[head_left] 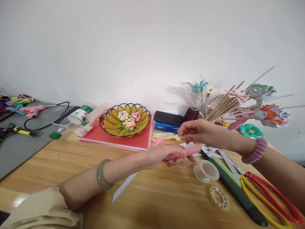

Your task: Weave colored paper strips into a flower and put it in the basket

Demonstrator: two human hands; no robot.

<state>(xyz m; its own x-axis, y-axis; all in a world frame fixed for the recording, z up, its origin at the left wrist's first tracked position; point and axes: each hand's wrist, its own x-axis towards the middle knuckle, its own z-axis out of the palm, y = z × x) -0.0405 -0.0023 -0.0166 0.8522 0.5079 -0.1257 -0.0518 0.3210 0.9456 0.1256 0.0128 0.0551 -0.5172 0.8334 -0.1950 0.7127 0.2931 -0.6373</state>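
My left hand [164, 154] is closed around folded pink paper strips [194, 149], their flat end sticking out to the right. A thin pale thread [185, 156] crosses the strips. Just above, my right hand [196, 131] pinches the thread between thumb and fingertips; the exact grip is small in view. A spool of pale thread [206, 171] lies right of my left hand. Below my left forearm a white paper strip [125, 187] rests on the wooden table [95, 178]. A short cut piece of thread [193, 204] lies nearer to me.
A yellow basket [107, 125] with three paper flowers stands on red paper [95, 138]. To the right lie scissors [262, 194], a dark green cutter-like tool [235, 190] and a tape roll [218, 197]. Paper flowers [271, 116] and sticks stand behind; a glue gun [35, 110] lies left.
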